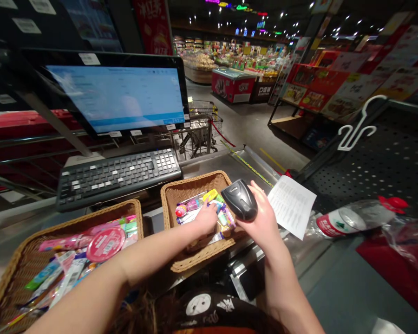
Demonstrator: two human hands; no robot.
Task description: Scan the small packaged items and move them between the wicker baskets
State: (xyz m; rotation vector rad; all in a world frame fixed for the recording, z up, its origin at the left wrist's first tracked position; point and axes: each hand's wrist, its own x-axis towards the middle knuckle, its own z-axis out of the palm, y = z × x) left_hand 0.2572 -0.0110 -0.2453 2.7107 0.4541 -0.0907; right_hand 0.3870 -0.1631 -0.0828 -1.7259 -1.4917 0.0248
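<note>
**Two wicker baskets and a scanner at a dim shop checkout**

Two woven baskets sit on a grey metal tabletop (204, 167) in a dark supermarket with bright, colourful aisles at the upper centre of the frame. At the lower left, the large basket (90, 215) has a coarse braided rim and holds glossy flat packets and a round pink disc (105, 244). Above it lies a black keyboard (118, 178) with pale keys. A tilted monitor (114, 95) glows light blue in the upper left.

At the centre stands the small basket (191, 182), square and tan, filled with small, bright sweets packets (195, 204). The left hand (205, 218) reaches into it, its fingers bent down among the packets. Whether they grip one cannot be told. Behind it, a wire shopping trolley (198, 127) stands on the smooth floor.

Just right of centre, over the small basket's right edge, the right hand (261, 222) is clamped around a barcode scanner (240, 199), rounded and made of matt black plastic. Beside it lies a printed paper sheet (292, 206). Further right, a crinkled clear-wrapped package (351, 218) lies below a black perforated panel (393, 162) that carries a white hook (357, 125).
</note>
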